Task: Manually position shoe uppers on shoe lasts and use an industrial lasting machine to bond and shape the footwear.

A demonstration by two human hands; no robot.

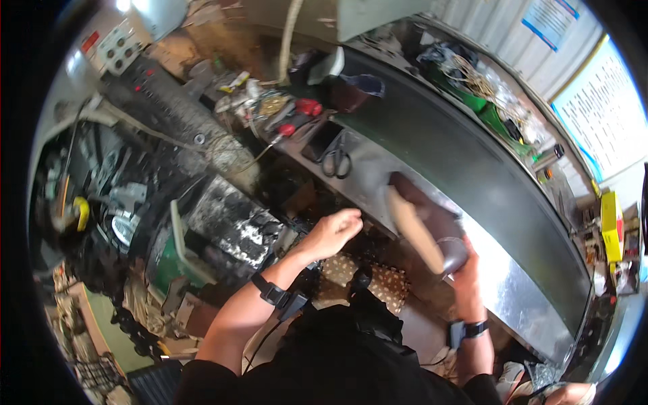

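Observation:
My right hand (467, 270) grips a dark brown shoe upper (439, 219) by its lower right end, at the near edge of the metal ledge. A tan, sole-shaped face (413, 229) of the shoe, blurred by motion, is turned toward the left. My left hand (333, 235) is apart from it, fingers curled together in front of the ledge; whether they pinch something small cannot be seen. Black-handled scissors (336, 163) lie on the ledge beyond my left hand, beside a flat black object (322, 140).
A dark conveyor belt (466, 162) runs behind the metal ledge (378, 172). Another dark shoe upper (351, 94) rests at its far left end. Red-capped items (308, 106) and clutter lie nearby. To the left stands a stained machine (233, 219). A green tray (466, 94) holds cords beyond the belt.

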